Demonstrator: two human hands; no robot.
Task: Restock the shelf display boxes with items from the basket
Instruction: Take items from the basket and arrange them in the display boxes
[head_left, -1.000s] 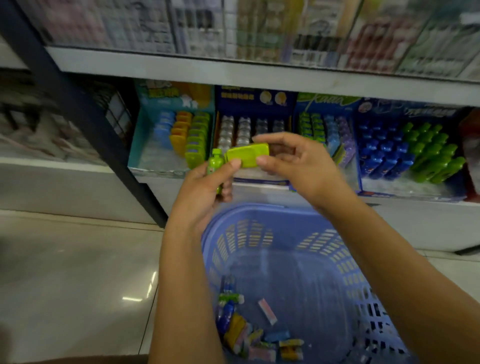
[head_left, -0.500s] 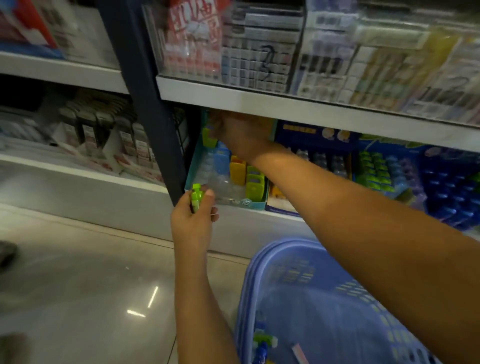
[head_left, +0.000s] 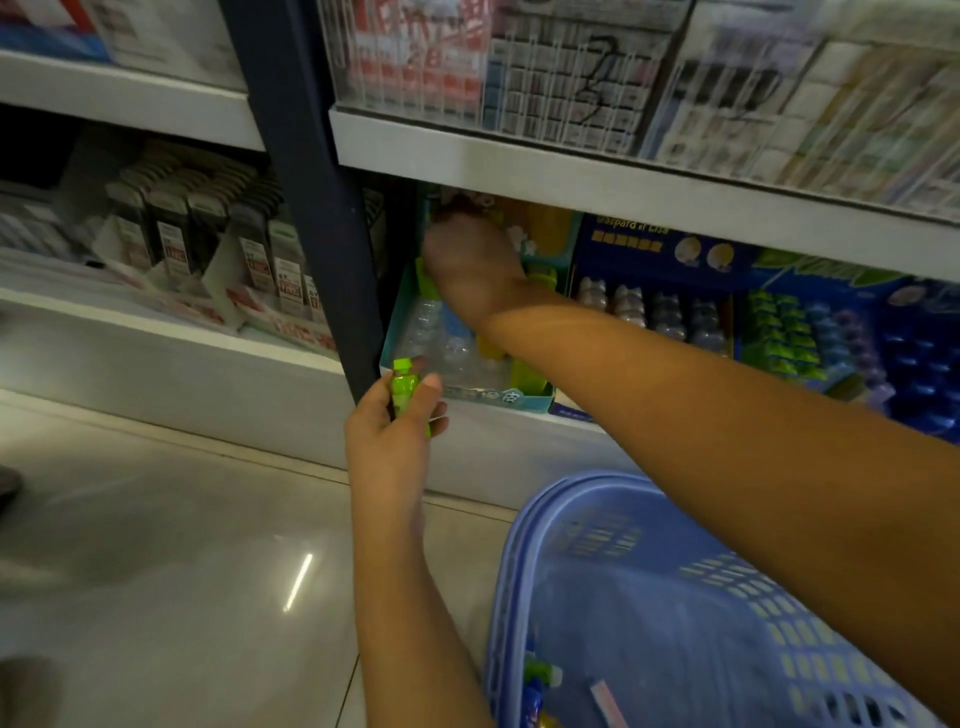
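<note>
the teal display box (head_left: 500, 398) sits on the lower shelf, and everything here is placed from it. the right hand (head_left: 475, 260) is reached deep inside the box toward its back wall, with its back turned to the camera. its fingers are hidden and blurred, so whether they grasp anything cannot be told. the forearm crosses over the box's right half.

just in front of the box's front left corner, outside it, the left hand (head_left: 395, 434) grasps a small bright green bottle (head_left: 406, 385) upright, thumb on one side and fingers curled round the other. the bottle's cap overlaps the box's front edge in the view.

inside the box a clear plastic tray (head_left: 441, 349) shows bare cells on the left, with a blue piece, a yellow piece (head_left: 491, 349) and a green piece (head_left: 530, 376) to the right of them.

a dark upright post (head_left: 311, 208) stands right beside the box's left wall. a white shelf board (head_left: 597, 176) runs just above the box. a dark blue display box (head_left: 652, 249) stands touching or nearly touching its right side.

below and to the right of the box, on the tiled floor, stands the blue basket (head_left: 511, 571), with a few small packets (head_left: 540, 674) lying in its bottom.
</note>
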